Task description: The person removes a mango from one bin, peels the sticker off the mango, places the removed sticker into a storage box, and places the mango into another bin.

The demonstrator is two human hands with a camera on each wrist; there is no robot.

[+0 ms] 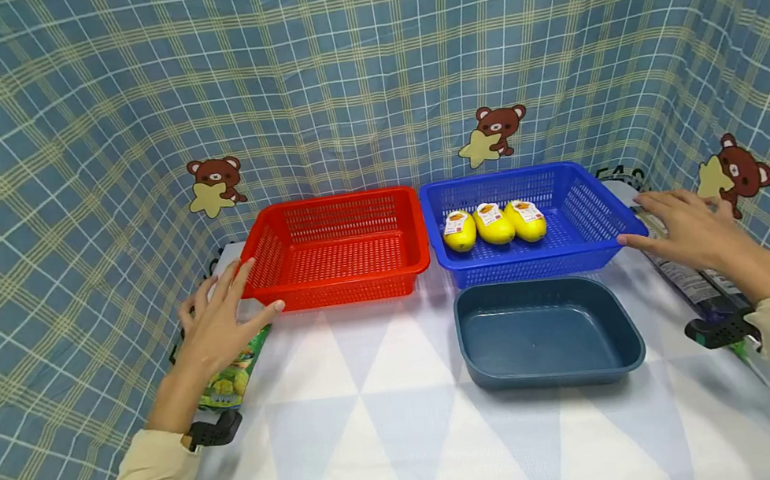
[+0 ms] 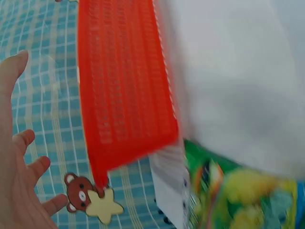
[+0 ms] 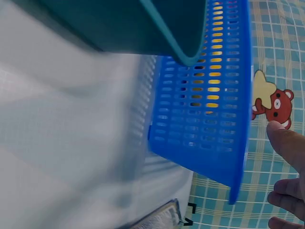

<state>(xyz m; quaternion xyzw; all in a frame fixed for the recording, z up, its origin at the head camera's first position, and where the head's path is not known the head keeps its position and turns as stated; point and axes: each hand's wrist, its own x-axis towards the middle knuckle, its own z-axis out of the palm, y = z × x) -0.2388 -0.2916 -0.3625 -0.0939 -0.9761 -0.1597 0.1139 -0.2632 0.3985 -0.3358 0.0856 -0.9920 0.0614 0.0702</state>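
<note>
My left hand hovers with spread fingers beside the left end of the red basket, holding nothing. Below that hand lies a green printed packet, partly covered by it. At the other side my right hand is held with fingers extended, its thumb close to the right corner of the blue basket. Three yellow fruits with white labels sit together in the left part of the blue basket. The red basket has nothing in it. In the right wrist view the right thumb stands apart from the blue basket.
A dark blue-grey tub stands in front of the blue basket. Under the right forearm lies a dark printed package, partly hidden. Plaid cloth with bear figures hangs behind and at both sides of the white and pale-blue tabletop.
</note>
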